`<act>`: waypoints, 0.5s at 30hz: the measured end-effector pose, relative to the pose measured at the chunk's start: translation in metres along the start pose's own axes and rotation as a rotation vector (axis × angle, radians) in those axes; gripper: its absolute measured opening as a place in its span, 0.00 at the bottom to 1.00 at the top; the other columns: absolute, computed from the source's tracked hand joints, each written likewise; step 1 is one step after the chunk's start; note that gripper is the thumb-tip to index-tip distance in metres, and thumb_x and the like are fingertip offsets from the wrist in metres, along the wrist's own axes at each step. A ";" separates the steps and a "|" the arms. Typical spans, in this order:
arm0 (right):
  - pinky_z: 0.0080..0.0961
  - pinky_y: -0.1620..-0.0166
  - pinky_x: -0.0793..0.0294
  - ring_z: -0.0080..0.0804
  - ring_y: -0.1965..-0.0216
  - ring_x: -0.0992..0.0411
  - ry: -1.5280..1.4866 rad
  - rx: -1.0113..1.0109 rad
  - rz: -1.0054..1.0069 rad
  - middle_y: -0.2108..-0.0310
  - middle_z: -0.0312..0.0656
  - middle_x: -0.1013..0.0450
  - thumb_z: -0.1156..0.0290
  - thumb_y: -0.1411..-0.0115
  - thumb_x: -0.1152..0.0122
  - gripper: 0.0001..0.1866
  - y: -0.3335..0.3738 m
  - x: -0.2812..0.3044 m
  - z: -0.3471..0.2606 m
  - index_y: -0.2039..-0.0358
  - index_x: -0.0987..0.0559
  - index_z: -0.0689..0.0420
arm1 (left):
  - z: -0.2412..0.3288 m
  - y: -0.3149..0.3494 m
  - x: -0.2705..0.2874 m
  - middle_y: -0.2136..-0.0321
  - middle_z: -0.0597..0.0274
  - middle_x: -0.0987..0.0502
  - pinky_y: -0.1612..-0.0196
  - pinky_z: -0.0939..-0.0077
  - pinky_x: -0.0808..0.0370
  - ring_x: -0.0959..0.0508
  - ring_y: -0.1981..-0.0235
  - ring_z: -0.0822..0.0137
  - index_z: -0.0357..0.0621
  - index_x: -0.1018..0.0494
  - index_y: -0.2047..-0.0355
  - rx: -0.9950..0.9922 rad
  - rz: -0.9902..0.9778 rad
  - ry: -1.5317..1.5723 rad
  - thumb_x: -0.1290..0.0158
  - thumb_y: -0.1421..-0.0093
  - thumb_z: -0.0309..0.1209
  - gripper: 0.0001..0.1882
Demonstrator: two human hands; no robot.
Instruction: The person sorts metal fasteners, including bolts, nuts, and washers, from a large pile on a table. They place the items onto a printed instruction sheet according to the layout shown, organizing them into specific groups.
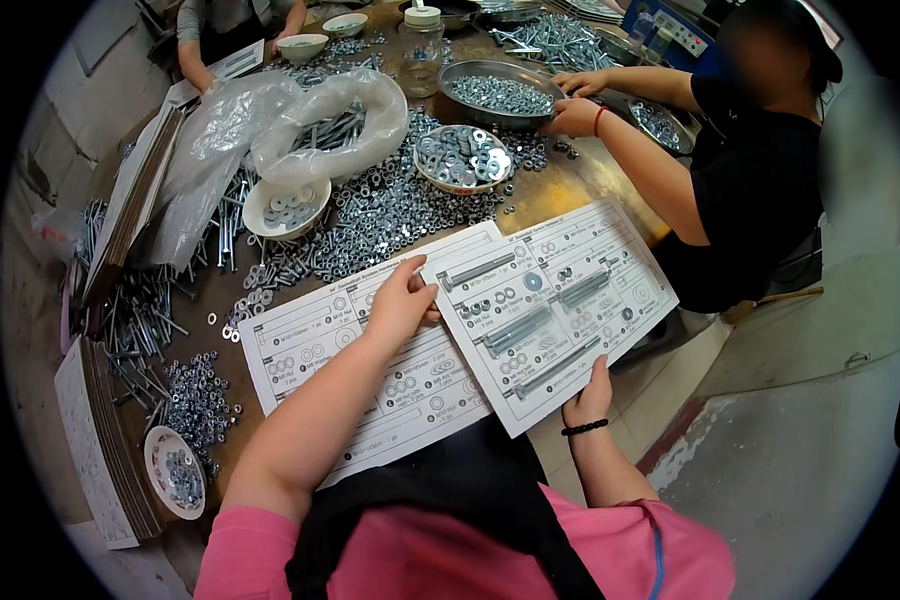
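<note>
Two white printed cards lie side by side on the table's near edge. The right card (550,305) carries bolts, washers and nuts laid on its outlines. My right hand (590,395) grips its near edge, thumb on top. My left hand (402,300) rests flat where the right card overlaps the left card (370,385), fingers spread, holding nothing. The left card bears only printed outlines, with no hardware on it that I can see.
Loose nuts, washers and long bolts (370,215) cover the table. Bowls of washers (462,158) (285,207), a metal pan (498,92) and plastic bags (330,125) stand beyond. A person in black (750,170) works at the right, another sits at the far left (230,30). Stacked cards (120,220) line the left edge.
</note>
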State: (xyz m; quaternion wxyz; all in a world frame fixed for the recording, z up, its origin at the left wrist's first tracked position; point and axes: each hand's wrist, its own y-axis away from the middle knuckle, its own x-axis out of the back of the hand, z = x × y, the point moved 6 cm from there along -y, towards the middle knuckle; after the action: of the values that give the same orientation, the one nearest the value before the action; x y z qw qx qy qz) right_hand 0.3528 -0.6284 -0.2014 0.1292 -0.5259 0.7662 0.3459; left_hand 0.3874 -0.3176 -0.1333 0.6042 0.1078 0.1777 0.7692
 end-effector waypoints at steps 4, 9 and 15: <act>0.33 0.45 0.37 0.39 0.48 0.37 -0.076 -0.017 0.004 0.45 0.44 0.37 0.59 0.33 0.64 0.24 -0.028 0.000 -0.014 0.44 0.39 0.63 | -0.003 0.014 0.001 0.58 0.56 0.33 0.66 0.81 0.25 0.26 0.64 0.71 0.38 0.40 0.44 -0.134 -0.064 -0.109 0.50 0.44 0.24 0.26; 0.35 0.48 0.34 0.41 0.50 0.35 -0.085 -0.012 0.005 0.47 0.46 0.35 0.59 0.33 0.64 0.24 -0.086 0.015 -0.035 0.46 0.37 0.64 | 0.005 0.051 0.023 0.55 0.53 0.33 0.56 0.77 0.29 0.25 0.62 0.68 0.38 0.36 0.48 -0.288 -0.084 -0.406 0.49 0.45 0.26 0.23; 0.35 0.50 0.33 0.43 0.51 0.33 -0.032 0.041 0.112 0.49 0.47 0.34 0.60 0.34 0.61 0.23 -0.140 0.009 -0.064 0.48 0.35 0.65 | -0.020 0.082 0.084 0.59 0.57 0.31 0.58 0.80 0.28 0.26 0.62 0.71 0.37 0.35 0.49 -0.233 0.038 -0.283 0.49 0.45 0.24 0.22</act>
State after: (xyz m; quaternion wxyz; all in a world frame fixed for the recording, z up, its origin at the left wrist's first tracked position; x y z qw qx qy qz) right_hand 0.4847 -0.7063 -0.2152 0.1327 -0.4738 0.7991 0.3454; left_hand 0.2858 -0.2558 -0.1227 0.6170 0.1477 -0.0013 0.7729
